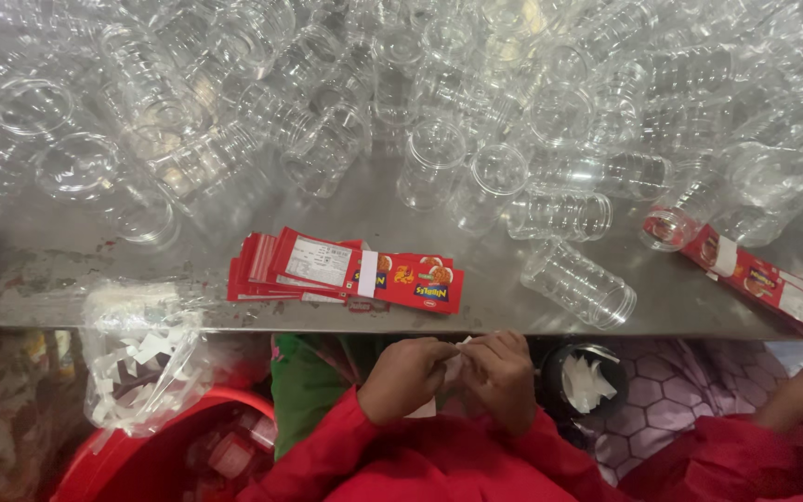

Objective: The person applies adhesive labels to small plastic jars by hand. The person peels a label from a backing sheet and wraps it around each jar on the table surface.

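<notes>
hands – left (pixel 404 376), right (pixel 499 376) together, pinching white paper strip (pixel 453 367) | red labels (pixel 346 272) – steel table (pixel 95 270)

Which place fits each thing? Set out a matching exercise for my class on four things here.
1. stack of red labels
2. clear plastic jars
3. plastic bag of paper scraps
4. red basin

A. piled across the far half of the metal table
B. bottom left, below the table
C. hanging off the table's near edge
D. flat near the table's front edge

Pairs: 1-D, 2-A, 3-C, 4-B
</notes>
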